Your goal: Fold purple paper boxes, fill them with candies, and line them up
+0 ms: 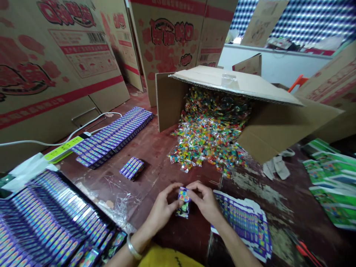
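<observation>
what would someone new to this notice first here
Probably the heap of bright, multicoloured packets just right of centre, spilling from an open carton. Next might be the dense rows of purple boxes filling the lower left. Below the heap, the left hand and right hand hold a small purple pack between them.

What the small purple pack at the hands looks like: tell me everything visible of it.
The small purple pack looks like printed card, oblong, with bright coloured shapes toward its far end and a green figure on dark print nearer the wearer. Its printed face is turned to the camera. The left hand holds its left side, thumb on the face; the right hand touches its upper right. Its contents cannot be seen.
</observation>
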`<state>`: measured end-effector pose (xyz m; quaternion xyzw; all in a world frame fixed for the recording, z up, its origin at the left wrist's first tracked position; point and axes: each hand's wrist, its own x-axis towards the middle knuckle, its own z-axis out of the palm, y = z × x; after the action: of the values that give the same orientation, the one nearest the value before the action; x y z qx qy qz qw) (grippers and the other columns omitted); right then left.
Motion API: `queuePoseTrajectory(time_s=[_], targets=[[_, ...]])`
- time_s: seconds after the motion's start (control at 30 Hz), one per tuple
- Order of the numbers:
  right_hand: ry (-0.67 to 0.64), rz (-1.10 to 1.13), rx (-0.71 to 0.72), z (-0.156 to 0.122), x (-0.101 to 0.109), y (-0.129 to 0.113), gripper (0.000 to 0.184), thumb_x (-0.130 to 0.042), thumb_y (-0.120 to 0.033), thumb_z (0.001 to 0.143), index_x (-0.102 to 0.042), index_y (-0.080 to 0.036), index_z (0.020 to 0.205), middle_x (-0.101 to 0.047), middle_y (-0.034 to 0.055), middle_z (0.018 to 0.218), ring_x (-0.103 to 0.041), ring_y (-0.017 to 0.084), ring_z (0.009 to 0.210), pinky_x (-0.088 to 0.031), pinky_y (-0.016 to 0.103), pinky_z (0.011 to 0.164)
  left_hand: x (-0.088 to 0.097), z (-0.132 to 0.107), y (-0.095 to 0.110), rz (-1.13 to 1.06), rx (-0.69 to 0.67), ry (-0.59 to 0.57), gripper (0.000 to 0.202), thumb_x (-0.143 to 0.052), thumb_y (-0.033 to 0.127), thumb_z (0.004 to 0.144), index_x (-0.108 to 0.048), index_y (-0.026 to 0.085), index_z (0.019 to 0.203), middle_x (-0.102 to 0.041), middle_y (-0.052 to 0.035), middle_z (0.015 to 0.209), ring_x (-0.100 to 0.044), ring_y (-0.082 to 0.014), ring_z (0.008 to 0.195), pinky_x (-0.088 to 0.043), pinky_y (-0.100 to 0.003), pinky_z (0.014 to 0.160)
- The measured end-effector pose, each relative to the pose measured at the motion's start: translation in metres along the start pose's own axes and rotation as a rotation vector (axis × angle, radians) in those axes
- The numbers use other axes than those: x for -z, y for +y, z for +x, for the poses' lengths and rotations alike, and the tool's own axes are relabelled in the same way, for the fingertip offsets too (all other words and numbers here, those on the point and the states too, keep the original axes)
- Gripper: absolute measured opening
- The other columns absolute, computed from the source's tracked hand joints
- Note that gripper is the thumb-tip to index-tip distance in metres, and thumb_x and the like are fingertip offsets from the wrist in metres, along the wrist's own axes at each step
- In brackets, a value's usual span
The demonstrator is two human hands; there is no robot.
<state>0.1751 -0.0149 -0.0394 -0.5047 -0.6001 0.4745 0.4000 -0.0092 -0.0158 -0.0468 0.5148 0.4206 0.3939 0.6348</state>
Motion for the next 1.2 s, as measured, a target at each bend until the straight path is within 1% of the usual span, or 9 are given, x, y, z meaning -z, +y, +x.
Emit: queuePoseTrajectory(time_s=[0.13, 0.2, 0.37, 0.5, 0.63, 0.8, 1.03, 1.1, 1.2], targets=[[-0.132, -0.325, 0.099, -0.012, -0.003, 0.001, 0.093, -0.083, -0.024, 0.056, -0.037, -0.028, 0.137, -0.041, 0.0063, 0.143, -0.040, 0.027, 0.129, -0.039, 0.041, 0.105, 0.005, 0.005, -0.001, -0.056, 0.024, 0.026, 0.039, -0.068, 0.019, 0.076, -0.053, 0.016, 0.113, -0.064, -0.0083, 0.105, -0.060, -0.0212, 0.094, -0.047, -0.030, 0.083], [-0.104, -0.478, 0.161, -0.014, -0.005, 0.006, 0.089, -0.078, -0.022, 0.060, -0.035, -0.027, 0.138, -0.035, 0.0064, 0.147, -0.031, 0.026, 0.135, -0.030, 0.044, 0.112, 0.005, 0.006, -0.002, -0.039, 0.025, 0.049, 0.043, -0.071, 0.021, 0.074, -0.053, 0.015, 0.112, -0.064, -0.0073, 0.100, -0.061, -0.0202, 0.090, -0.048, -0.028, 0.079], [-0.034, -0.545, 0.237, -0.011, -0.017, 0.014, 0.082, -0.075, -0.028, 0.066, -0.034, -0.024, 0.137, -0.037, 0.0086, 0.145, -0.032, 0.026, 0.135, -0.032, 0.044, 0.112, 0.012, 0.006, 0.001, 0.160, 0.076, 0.062, 0.033, -0.071, 0.032, 0.074, -0.059, 0.012, 0.098, -0.064, -0.0052, 0.080, -0.060, -0.0188, 0.075, -0.047, -0.027, 0.067], [-0.034, -0.556, 0.198, -0.012, -0.017, 0.015, 0.102, -0.078, -0.032, 0.064, -0.018, -0.026, 0.147, -0.030, 0.0090, 0.150, -0.027, 0.030, 0.138, -0.031, 0.049, 0.112, 0.038, 0.005, 0.019, 0.771, 0.022, 0.272, 0.022, -0.060, 0.038, 0.082, -0.062, 0.017, 0.089, -0.063, -0.0052, 0.082, -0.058, -0.0200, 0.073, -0.045, -0.029, 0.066], [0.122, -0.576, 0.131, -0.012, 0.007, 0.020, 0.076, -0.060, -0.031, 0.083, -0.018, -0.029, 0.146, -0.035, 0.0065, 0.148, -0.033, 0.026, 0.136, -0.034, 0.047, 0.111, 0.071, 0.008, 0.044, 1.437, 0.001, 0.527, 0.023, -0.051, 0.036, 0.087, -0.063, 0.017, 0.092, -0.056, -0.0107, 0.100, -0.054, -0.0263, 0.093, -0.045, -0.033, 0.074], [0.297, -0.617, 0.037, -0.016, 0.048, 0.035, 0.065, -0.055, -0.035, 0.086, -0.027, -0.027, 0.143, -0.042, 0.0085, 0.142, -0.044, 0.028, 0.127, -0.041, 0.047, 0.104, 0.091, 0.017, 0.054, 1.810, 0.083, 0.561, 0.029, -0.048, 0.036, 0.088, -0.066, 0.013, 0.090, -0.051, -0.0146, 0.106, -0.047, -0.0316, 0.100, -0.044, -0.039, 0.078], [0.368, -0.673, -0.015, -0.038, 0.081, 0.047, 0.057, -0.053, -0.039, 0.087, -0.035, -0.025, 0.139, -0.045, 0.0080, 0.138, -0.047, 0.027, 0.123, -0.042, 0.045, 0.103, 0.091, 0.023, 0.050, 1.781, 0.041, 0.640, 0.034, -0.052, 0.037, 0.085, -0.055, 0.010, 0.106, -0.049, -0.0159, 0.106, -0.046, -0.0332, 0.099, -0.043, -0.041, 0.077], [0.363, -0.704, 0.009, -0.041, 0.090, 0.047, 0.043, -0.048, -0.036, 0.090, -0.045, -0.024, 0.132, -0.051, 0.0077, 0.133, -0.048, 0.026, 0.121, -0.041, 0.044, 0.103, 0.076, 0.023, 0.045, 1.635, -0.079, 0.557, 0.034, -0.056, 0.039, 0.083, -0.053, 0.012, 0.104, -0.049, -0.0142, 0.106, -0.047, -0.0308, 0.099, -0.043, -0.040, 0.082], [0.298, -0.772, 0.041, -0.039, 0.100, 0.047, 0.028, -0.042, -0.030, 0.093, -0.061, -0.023, 0.112, -0.060, 0.0069, 0.117, -0.053, 0.024, 0.111, -0.043, 0.042, 0.098, 0.033, 0.019, 0.027, 1.369, -0.214, 0.280, 0.035, -0.060, 0.045, 0.082, -0.051, 0.015, 0.096, -0.050, -0.0111, 0.103, -0.048, -0.0271, 0.096, -0.042, -0.039, 0.085]])
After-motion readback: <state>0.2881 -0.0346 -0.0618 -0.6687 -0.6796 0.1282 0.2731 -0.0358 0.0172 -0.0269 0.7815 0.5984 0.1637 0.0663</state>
